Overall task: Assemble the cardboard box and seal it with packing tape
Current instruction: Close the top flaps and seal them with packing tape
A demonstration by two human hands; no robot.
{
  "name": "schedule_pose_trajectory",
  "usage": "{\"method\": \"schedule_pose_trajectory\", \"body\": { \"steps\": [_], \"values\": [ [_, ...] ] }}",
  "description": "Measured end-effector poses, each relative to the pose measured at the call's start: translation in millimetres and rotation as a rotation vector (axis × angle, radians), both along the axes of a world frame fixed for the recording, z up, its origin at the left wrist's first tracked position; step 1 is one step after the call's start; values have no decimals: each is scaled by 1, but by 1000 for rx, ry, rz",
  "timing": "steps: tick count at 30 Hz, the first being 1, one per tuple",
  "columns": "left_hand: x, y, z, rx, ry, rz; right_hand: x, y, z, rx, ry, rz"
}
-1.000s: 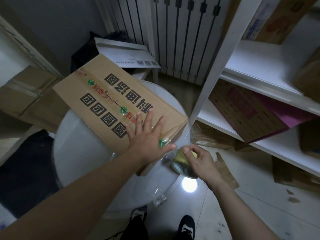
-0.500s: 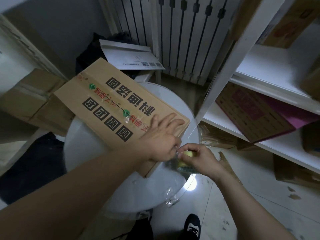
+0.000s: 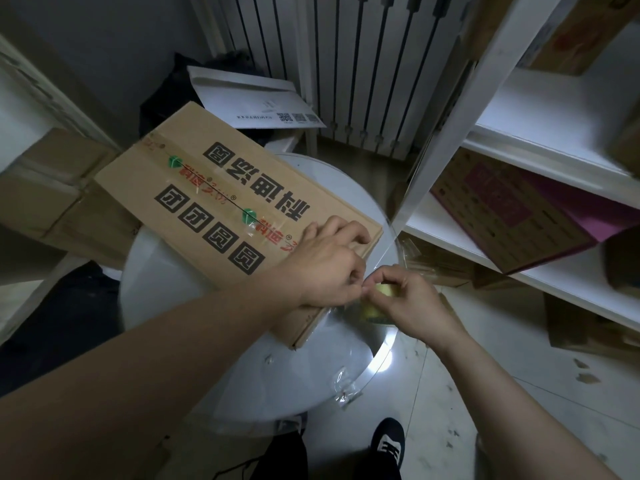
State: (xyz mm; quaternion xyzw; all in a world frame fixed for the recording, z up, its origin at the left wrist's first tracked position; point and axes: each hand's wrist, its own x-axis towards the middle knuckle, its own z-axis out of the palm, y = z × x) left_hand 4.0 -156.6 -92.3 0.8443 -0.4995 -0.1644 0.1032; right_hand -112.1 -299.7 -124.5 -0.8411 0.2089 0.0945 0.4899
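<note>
- Here the cardboard box (image 3: 214, 188) lies flat and slantwise on a round white table (image 3: 194, 327), its printed face up and its near right corner toward the person.
- A strip of clear tape (image 3: 204, 183) glints along the box's centre seam.
- The left hand (image 3: 329, 265) rests on that near right corner. Its fingers are curled on the cardboard, and thumb and forefinger pinch the loose end of the tape at the box's edge.
- The right hand (image 3: 408, 303) sits just beside it, almost touching, fingers wrapped round a tape roll (image 3: 372, 308) with a yellow core, held off the box's edge above the table.
- A white shelf unit (image 3: 540, 133) stands to the right with a purple-lined carton (image 3: 512, 209) on it.
- A radiator (image 3: 363, 64) and a white envelope (image 3: 249, 98) lie beyond the table, and more cartons (image 3: 52, 188) are stacked on the left.
</note>
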Motion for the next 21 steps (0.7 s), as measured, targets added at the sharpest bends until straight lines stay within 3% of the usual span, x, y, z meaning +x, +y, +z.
{"method": "schedule_pose_trajectory", "body": {
  "steps": [3,11,21],
  "values": [
    [-1,5,-9,-87,-56,-41,2,3,5,-184,-48,25],
    [-3,-1,-10,-120,10,53,1,9,1,-380,-30,26],
    [-16,-10,-19,-113,94,287,-12,43,3,-221,2,-402]
  ]
}}
